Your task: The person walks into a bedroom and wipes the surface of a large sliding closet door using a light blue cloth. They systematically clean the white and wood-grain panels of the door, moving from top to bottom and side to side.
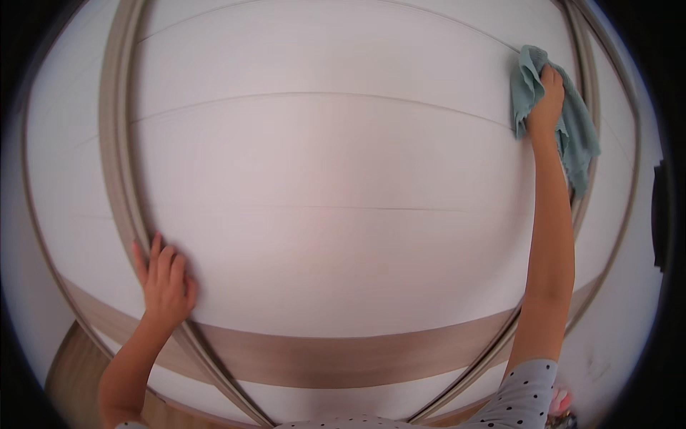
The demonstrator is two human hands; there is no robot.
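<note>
At the upper right my right hand (pixel 547 104) grips a blue-green cloth (pixel 580 136) and presses it on the white wardrobe door panel (pixel 336 157), close to the panel's right edge. Part of the cloth hangs down beside my wrist. Lower on the left, my left hand (pixel 166 284) lies with fingers spread against the door's left vertical frame strip (pixel 118 129) and the edge of the panel. Nothing is held in it.
A brown band (pixel 307 357) crosses the lower door. Another frame strip (pixel 589 93) borders the panel on the right. Wooden floor (pixel 86 365) shows at the lower left. Small colourful things (pixel 561 404) lie at the lower right, and a dark object (pixel 659 214) sits at the far right.
</note>
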